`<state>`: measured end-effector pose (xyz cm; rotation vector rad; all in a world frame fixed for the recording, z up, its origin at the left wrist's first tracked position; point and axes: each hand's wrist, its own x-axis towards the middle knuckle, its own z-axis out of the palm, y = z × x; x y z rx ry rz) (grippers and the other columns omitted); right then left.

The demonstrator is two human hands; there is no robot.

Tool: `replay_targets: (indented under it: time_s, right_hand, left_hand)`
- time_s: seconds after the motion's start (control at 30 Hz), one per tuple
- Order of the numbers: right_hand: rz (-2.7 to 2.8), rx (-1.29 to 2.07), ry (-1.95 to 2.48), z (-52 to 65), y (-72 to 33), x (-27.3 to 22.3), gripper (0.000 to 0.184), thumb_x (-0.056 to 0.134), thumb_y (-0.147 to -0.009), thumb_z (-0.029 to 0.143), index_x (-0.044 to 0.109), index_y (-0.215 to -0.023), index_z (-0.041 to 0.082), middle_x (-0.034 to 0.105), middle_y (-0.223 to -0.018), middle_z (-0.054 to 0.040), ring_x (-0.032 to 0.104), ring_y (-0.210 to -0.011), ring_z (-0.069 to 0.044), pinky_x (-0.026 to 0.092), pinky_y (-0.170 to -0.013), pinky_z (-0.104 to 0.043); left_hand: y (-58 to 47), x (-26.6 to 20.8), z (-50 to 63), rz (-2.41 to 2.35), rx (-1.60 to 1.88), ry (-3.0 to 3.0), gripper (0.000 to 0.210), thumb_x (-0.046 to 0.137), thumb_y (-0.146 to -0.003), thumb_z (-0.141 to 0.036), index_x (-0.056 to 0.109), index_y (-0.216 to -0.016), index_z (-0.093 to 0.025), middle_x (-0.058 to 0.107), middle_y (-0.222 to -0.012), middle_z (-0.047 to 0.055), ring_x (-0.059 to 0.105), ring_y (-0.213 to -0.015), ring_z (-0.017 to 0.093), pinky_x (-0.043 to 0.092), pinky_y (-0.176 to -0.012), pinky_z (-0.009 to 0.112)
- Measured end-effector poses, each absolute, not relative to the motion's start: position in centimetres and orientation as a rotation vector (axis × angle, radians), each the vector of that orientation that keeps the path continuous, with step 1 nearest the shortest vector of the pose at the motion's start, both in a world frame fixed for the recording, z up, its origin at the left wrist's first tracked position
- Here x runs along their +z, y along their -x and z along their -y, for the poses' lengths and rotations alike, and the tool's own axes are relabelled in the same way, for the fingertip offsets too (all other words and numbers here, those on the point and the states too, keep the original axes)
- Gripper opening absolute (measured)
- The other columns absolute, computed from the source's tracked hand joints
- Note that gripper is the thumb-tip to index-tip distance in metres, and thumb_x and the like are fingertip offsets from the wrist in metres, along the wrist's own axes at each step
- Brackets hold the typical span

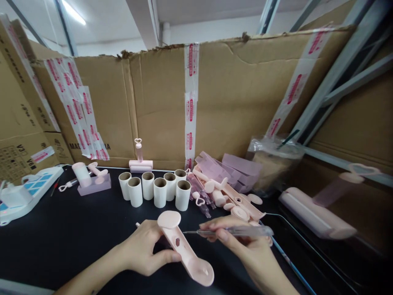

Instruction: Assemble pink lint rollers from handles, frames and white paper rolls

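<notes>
My left hand [144, 248] is closed around a pale pink lint roller frame [188, 257], a long open trough with round end discs. A small hole shows in the middle of the frame. Between the fingers and thumb of my right hand [245, 245] lies a screwdriver [251, 231] with a clear handle. Its thin metal tip points left at the frame, close to the hole; whether it touches cannot be made out. Just beyond both hands stand several white paper-covered rolls [160, 193] with brown cardboard insides.
A heap of pink parts [218, 196] and translucent purple covers [242, 166] sits right of the rolls. An assembled lint roller [140, 165] stands at the back, another [317, 213] at the right. A white power strip [37, 190] is left. Cardboard walls [159, 106] enclose the black table.
</notes>
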<state>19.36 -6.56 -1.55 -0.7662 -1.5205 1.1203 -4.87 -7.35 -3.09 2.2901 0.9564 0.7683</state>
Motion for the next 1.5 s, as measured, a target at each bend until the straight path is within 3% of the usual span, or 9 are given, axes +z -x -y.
replay_targets:
  time_s: [0.2,0.8,1.23,1.5]
  right_hand:
    - [1.475,1.063,0.67,6.8,-19.0,-1.9,0.006,0.069,-0.077,0.031,0.073,-0.078,0.027,0.076,-0.077,-0.0038,0.071,-0.065,-0.019,0.058,-0.055,-0.023]
    - [1.35,1.258,0.842,6.9,-18.1,-2.2,0.018,0.072,-0.073,0.036,0.07,-0.068,0.02,0.075,-0.067,-0.0056,0.07,-0.056,-0.017,0.056,-0.054,-0.022]
    - [1.359,1.277,0.902,6.8,-18.2,-2.5,0.023,0.07,-0.074,0.04,0.068,-0.069,0.017,0.074,-0.063,-0.0066,0.068,-0.053,-0.019,0.056,-0.053,-0.027]
    - [1.276,1.426,0.839,6.9,-17.6,-2.7,0.023,0.07,-0.075,0.039,0.065,-0.067,0.018,0.072,-0.055,-0.0047,0.07,-0.064,-0.021,0.054,-0.069,-0.03]
  left_hand:
    - [4.9,-3.0,7.4,-0.897,0.814,-2.124,0.029,0.058,-0.08,-0.038,0.063,-0.094,-0.013,0.066,-0.09,0.009,0.062,-0.073,0.019,0.048,-0.065,0.025]
    - [4.3,-2.6,7.7,-0.817,0.788,-2.146,0.024,0.058,-0.078,-0.033,0.061,-0.094,-0.015,0.065,-0.089,0.007,0.062,-0.072,0.019,0.048,-0.064,0.025]
    - [4.3,-2.9,7.8,-0.845,0.758,-2.154,0.029,0.056,-0.08,-0.04,0.062,-0.093,-0.015,0.066,-0.084,0.006,0.061,-0.066,0.017,0.045,-0.061,0.023]
    - [4.3,-3.8,7.6,-0.865,0.778,-2.075,0.042,0.057,-0.077,-0.054,0.062,-0.083,-0.012,0.058,-0.067,0.002,0.052,-0.053,0.012,0.038,-0.051,0.021]
